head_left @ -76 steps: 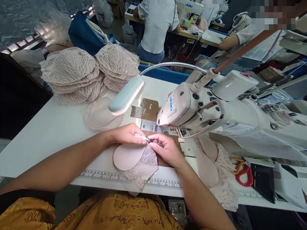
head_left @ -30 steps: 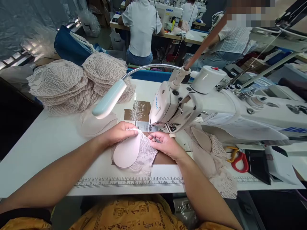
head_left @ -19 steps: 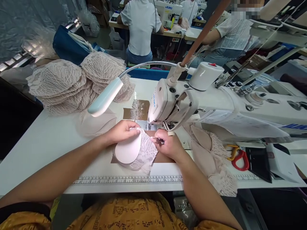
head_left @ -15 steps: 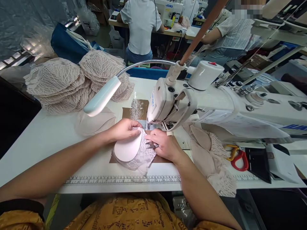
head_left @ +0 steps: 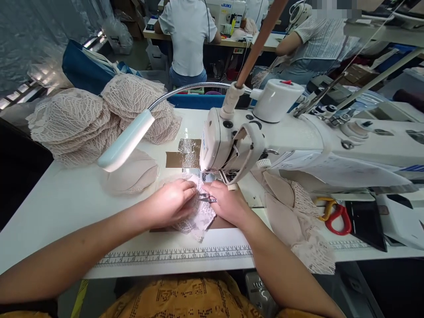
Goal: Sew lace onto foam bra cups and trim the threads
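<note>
My left hand point(head_left: 174, 201) lies over a pale lace bra cup point(head_left: 200, 223), its fingers closed on the fabric and covering most of the smooth pad. In my right hand point(head_left: 228, 202) is a pair of thread snips point(head_left: 207, 199), the blades poking out leftward over the lace. The fingertips of that hand also touch the lace edge, close to the presser foot. Just beyond both hands stands the head of a white sewing machine point(head_left: 215, 141); the lace reaches up to its needle area.
Stacked lace cups point(head_left: 69, 119) stand at the back left, near a lamp point(head_left: 127, 141) on a bent neck. Sewn cups point(head_left: 285, 216) lie right of the machine, beside red-handled scissors point(head_left: 340, 221). A ruler strip point(head_left: 172, 256) runs along the front edge. Other people sit at machines beyond.
My left hand has turned and slid down over the cup, hiding the pad that showed before. My right hand stays by the needle with the snips. The whole view has shifted slightly.
</note>
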Demonstrator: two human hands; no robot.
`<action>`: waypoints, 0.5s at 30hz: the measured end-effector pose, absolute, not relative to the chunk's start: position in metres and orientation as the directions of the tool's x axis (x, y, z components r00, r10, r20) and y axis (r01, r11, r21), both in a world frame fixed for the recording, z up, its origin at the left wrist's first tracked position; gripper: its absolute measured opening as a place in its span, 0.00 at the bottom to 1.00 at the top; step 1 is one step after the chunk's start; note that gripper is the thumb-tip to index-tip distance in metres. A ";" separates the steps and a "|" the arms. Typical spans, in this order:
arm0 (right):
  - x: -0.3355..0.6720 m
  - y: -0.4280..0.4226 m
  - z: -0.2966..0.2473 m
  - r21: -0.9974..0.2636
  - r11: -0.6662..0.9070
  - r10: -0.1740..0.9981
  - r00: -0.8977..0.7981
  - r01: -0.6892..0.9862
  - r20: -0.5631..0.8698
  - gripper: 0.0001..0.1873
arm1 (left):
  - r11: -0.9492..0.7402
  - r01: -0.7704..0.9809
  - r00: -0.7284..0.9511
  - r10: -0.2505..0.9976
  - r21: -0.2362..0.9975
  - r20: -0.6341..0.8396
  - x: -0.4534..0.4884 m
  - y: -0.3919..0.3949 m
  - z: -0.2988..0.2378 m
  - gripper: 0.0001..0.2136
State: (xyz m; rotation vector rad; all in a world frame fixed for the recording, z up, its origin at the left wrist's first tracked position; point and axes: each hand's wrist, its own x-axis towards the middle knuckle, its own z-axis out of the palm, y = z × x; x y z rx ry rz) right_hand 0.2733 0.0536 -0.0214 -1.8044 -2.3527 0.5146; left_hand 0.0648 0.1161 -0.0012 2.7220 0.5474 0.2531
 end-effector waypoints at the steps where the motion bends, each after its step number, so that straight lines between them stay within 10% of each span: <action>1: 0.273 0.053 -0.021 -0.344 0.224 0.957 -0.273 0.912 -0.100 0.25 | -0.871 0.352 0.914 0.399 0.343 0.074 0.064 0.113 -0.003 0.17; 15: 0.271 0.051 -0.022 -0.339 0.188 0.972 -0.225 0.922 -0.073 0.19 | -0.898 0.308 0.950 0.305 0.315 -0.061 0.062 0.144 -0.009 0.32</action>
